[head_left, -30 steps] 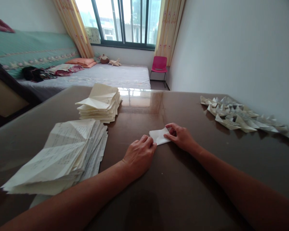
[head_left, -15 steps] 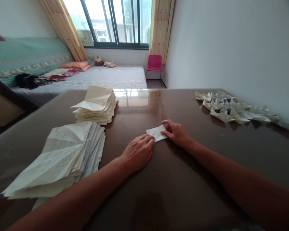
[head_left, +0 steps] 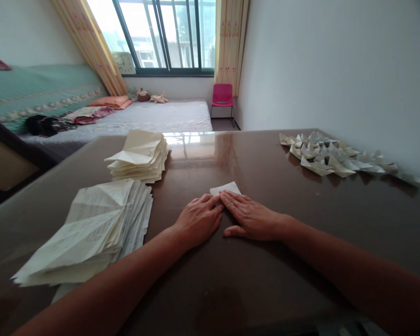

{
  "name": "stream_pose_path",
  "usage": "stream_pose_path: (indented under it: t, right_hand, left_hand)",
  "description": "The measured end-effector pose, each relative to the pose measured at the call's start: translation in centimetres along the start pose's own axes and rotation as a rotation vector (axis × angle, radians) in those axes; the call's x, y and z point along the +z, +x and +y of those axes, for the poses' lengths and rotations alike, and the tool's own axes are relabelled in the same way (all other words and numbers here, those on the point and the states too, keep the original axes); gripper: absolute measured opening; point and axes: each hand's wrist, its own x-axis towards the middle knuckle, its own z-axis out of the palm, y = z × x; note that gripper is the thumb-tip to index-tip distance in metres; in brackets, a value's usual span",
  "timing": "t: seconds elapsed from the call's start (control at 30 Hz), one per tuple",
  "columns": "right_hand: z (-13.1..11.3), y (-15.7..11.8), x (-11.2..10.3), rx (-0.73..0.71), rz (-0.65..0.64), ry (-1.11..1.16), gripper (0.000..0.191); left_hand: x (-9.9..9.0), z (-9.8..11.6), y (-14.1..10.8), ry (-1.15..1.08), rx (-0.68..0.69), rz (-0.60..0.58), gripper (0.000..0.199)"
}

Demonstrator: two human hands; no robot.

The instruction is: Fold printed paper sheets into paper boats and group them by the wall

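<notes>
**At the middle of the glossy brown surface (head_left: 283, 275), two hands meet over a small folded paper (head_left: 231, 187)**

From where I stand, the right hand (head_left: 254, 218) lies flat, its four long fingers together and its thumb well apart, pointing toward nine o'clock. Those fingertips rest over the near part of the paper and meet those of the left hand (head_left: 199, 221), whose fingers are close together and slightly bent. The left thumb is hidden, so I can't tell whether that hand pinches anything. The far part of the paper shows beyond the fingertips, toward twelve, with its near edge covered. That looks to me like pressing or steadying rather than lifting.

Take the paper as the clock's centre, the window side as twelve. The cream paper stack (head_left: 136, 170) stands at ten o'clock, the written paper stack (head_left: 91, 228) at eight, its loose edges just beside the left forearm; that's the tighter side for an elbow. The pointed folded papers (head_left: 318, 168) sit well apart at two o'clock, near the wall (head_left: 329, 70). The widest stretch of brown runs from three to six, partly under the right forearm. The far edge crosses at twelve, short of the bed (head_left: 175, 114).
</notes>
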Motion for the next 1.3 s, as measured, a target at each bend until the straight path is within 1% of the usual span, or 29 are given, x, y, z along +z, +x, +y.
stream_pose_path:
  t: [0.1, 0.27, 0.43, 0.57, 0.67, 0.77, 0.83, 0.93, 1.03, 1.13, 1.2, 1.3]
  right_hand:
    - [0.4, -0.4, 0.2, 0.049, -0.057, -0.018, 0.098]
    - [1.0, -0.7, -0.2, 0.078, -0.102, -0.054, 0.101]
    - [1.5, -1.2, -0.5, 0.162, -0.083, -0.091, 0.102]
    - [1.6, -1.1, -0.3, 0.221, -0.05, -0.139, 0.101]
    - [1.3, -0.5, 0.3, 0.167, 0.022, -0.157, 0.095]
    - [1.1, 0.3, 0.8, 0.058, 0.028, -0.126, 0.089]
    - [1.2, 0.7, 0.9, 0.066, 0.017, -0.109, 0.088]
    - [1.8, 0.9, 1.0, 0.155, 0.02, -0.104, 0.089]
    - [2.4, 0.9, 1.0, 0.21, 0.041, -0.098, 0.089]
    - [2.6, 0.8, 1.1, 0.24, 0.057, -0.082, 0.088]
    - [2.6, 0.8, 1.2, 0.242, 0.062, -0.069, 0.088]
    - [2.6, 0.8, 1.4, 0.239, 0.08, -0.057, 0.086]
  left_hand:
    - [0.0, 0.1, 0.0, 0.004, 0.001, 0.012, 0.035]
    - [-0.4, 0.3, 0.0, 0.042, -0.024, -0.024, 0.034]
    - [-1.0, 0.4, -0.2, 0.041, -0.049, -0.023, 0.029]
    - [-0.7, 0.1, -0.2, -0.023, -0.076, 0.029, 0.025]
    - [0.0, -0.3, 0.1, -0.096, -0.062, 0.06, 0.019]
    - [0.6, -0.4, 0.4, -0.128, -0.07, 0.062, 0.017]
    - [0.7, -0.4, 0.6, -0.135, -0.105, 0.057, 0.018]
    - [0.6, -0.4, 0.6, -0.124, -0.169, 0.04, 0.02]
    - [0.5, -0.4, 0.4, -0.063, -0.286, 0.056, 0.022]
    - [0.6, -0.6, 0.3, -0.012, -0.4, 0.067, 0.035]
    - [0.6, -0.6, 0.4, -0.023, -0.41, 0.063, 0.039]
    - [0.8, -0.6, 0.5, -0.099, -0.387, 0.07, 0.038]
